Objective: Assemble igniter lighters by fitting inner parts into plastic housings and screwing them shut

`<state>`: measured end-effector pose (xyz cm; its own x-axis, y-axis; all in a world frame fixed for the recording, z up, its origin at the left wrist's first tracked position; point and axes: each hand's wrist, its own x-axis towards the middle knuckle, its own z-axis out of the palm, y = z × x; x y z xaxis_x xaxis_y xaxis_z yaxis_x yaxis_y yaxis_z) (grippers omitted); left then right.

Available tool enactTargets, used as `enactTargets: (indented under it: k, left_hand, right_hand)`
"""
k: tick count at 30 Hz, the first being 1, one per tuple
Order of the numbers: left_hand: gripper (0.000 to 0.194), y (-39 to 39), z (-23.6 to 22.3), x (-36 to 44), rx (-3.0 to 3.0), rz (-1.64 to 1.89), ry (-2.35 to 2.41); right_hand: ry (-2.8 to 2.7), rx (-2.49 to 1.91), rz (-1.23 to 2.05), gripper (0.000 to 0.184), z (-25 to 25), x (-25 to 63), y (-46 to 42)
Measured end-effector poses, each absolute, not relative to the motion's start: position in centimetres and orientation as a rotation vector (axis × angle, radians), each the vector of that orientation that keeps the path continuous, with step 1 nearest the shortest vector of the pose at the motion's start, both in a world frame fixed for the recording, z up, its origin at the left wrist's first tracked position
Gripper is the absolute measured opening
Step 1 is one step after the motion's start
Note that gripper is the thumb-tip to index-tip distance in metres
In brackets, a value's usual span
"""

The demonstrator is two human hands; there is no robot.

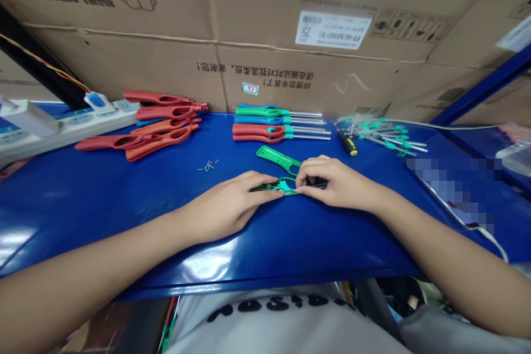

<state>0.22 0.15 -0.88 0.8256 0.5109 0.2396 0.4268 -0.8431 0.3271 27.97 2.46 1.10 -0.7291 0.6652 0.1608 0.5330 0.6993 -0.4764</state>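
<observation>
Green half-shell (pixel 265 186) is mid-frame, flat on the table between both hands, with a teal insert (pixel 285 186) sitting in it. Left hand (pixel 232 204) grips it from the left, thumb and forefinger along its two edges. Right hand (pixel 332 180) is curled over its right end, fingertips touching there; can't tell if they pinch a part or just press (palm hides it). My read: the step is seating small internals in the open shell. The next move calls for fingertip control, shell kept level, light pressure so nothing pops out.

Shell is molded plastic, long handle with a loop cutout. Second green half (pixel 274 158) lies just beyond, angled, its right end behind the right hand; looks like the same plastic.

Further out: tiny metallic screws (pixel 209 165), loose, left of center (easy to lose). Upper center, a neat row of closed lighter-like units (pixel 259 133) in red, blue and green, smooth straight metal tubes pointing right. Right of those, screwdriver (pixel 348 144) with a black and yellow handle, then a messy pile of metal rods (pixel 385 133) with teal ends. Upper left, stacked red and orange shells (pixel 164 113), and white power strip (pixel 78 121) beside them. Table (pixel 315 243) is glossy blue, reflecting light; matte brown cardboard (pixel 257 22) fills the top.
</observation>
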Motion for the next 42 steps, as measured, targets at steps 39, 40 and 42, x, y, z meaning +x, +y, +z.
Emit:
enactTargets:
  k: [39, 40, 42]
  left_hand:
    - [0.046, 0.4, -1.2, 0.4, 2.768, 0.508, 0.701]
    - [0.046, 0.4, -1.2, 0.4, 2.767, 0.507, 0.705]
    - [0.046, 0.4, -1.1, 0.4, 2.766, 0.501, 0.708]
  right_hand:
    - [-2.619, -0.991, 0.412, 0.013, 1.0, 27.0, 1.9]
    - [-2.618, -1.01, 0.397, 0.013, 1.0, 27.0, 1.8]
    - [-2.618, -1.043, 0.377, 0.014, 1.0, 26.8, 1.7]
